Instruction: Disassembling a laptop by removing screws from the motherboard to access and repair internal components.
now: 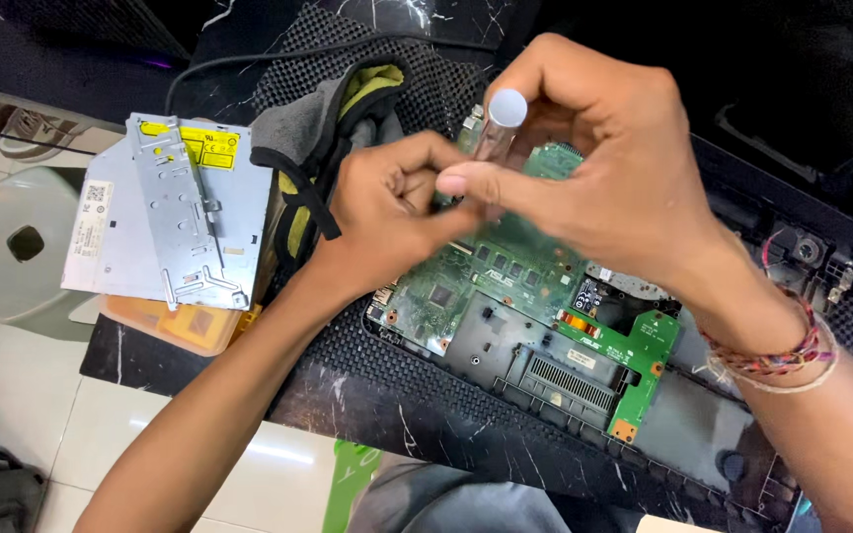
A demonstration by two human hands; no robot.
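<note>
Dark marble worktop (367, 395) with white veins, black mesh mat (328, 345) over it; pale glossy floor tiles (150, 434) below left. On the mat, an opened laptop base (703, 434) of matte black plastic with a green circuit board (505, 276) exposed. Right hand (604, 168) pinches a clear, grey-capped screwdriver handle (501, 123), upright over the board. Left hand (387, 212) curls narrow, fingertips meeting the right thumb at the tool. Flat silver optical drive (165, 212), stamped metal bracket on top, lies left beside a grey-yellow glove (323, 128).

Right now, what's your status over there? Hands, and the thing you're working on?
Right hand grips clear-handled tool. Left hand pinches near its tip. Both over green circuit board in opened laptop. Nothing blocking.
</note>
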